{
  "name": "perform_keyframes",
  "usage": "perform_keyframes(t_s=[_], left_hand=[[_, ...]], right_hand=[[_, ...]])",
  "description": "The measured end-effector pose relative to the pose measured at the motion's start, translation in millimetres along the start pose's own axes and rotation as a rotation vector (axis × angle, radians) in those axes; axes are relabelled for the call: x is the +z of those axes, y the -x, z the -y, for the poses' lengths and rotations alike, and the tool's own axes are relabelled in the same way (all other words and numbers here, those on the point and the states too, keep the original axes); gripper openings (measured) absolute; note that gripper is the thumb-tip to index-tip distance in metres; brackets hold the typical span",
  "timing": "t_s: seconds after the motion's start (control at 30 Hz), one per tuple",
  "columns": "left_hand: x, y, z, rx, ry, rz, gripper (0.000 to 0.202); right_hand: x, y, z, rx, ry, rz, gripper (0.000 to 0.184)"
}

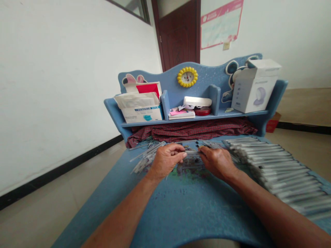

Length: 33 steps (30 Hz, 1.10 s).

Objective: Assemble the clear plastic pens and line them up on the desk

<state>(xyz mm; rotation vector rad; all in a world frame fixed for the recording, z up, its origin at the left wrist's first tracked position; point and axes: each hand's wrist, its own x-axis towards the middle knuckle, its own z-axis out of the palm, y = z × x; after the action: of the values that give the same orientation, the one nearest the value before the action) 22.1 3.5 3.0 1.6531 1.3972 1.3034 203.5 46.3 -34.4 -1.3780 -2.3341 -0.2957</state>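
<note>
Over the desk's middle, my left hand (168, 157) and my right hand (218, 161) face each other. A thin translucent pen barrel (192, 152) spans the gap between their fingertips. The left thumb and fingers pinch one end; the right fingers close around the other, and that end is hidden. Left of my left hand lies a loose pile of thin clear tubes (144, 160). Small dark parts (197, 142) lie between and just beyond the hands. To the right, a big stack of similar pens (279, 168) with dark tips runs along the desk edge, somewhat blurred.
The blue desk (181, 210) has a raised shelf (224, 114) along its back. On it stand a mask box (142, 113), stacked papers (181, 115), a red round case (202, 111) and a white carton (254, 88). Checked cloth (193, 131) fills the space below.
</note>
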Motion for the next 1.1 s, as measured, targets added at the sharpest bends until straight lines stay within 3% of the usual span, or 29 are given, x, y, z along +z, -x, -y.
perform_keyframes(t_s=[1.1], left_hand=[[0.0, 0.8, -2.0, 0.056, -0.098, -0.041, 0.014]], right_hand=[[-1.0, -0.7, -1.1, 0.015, 0.020, 0.035, 0.032]])
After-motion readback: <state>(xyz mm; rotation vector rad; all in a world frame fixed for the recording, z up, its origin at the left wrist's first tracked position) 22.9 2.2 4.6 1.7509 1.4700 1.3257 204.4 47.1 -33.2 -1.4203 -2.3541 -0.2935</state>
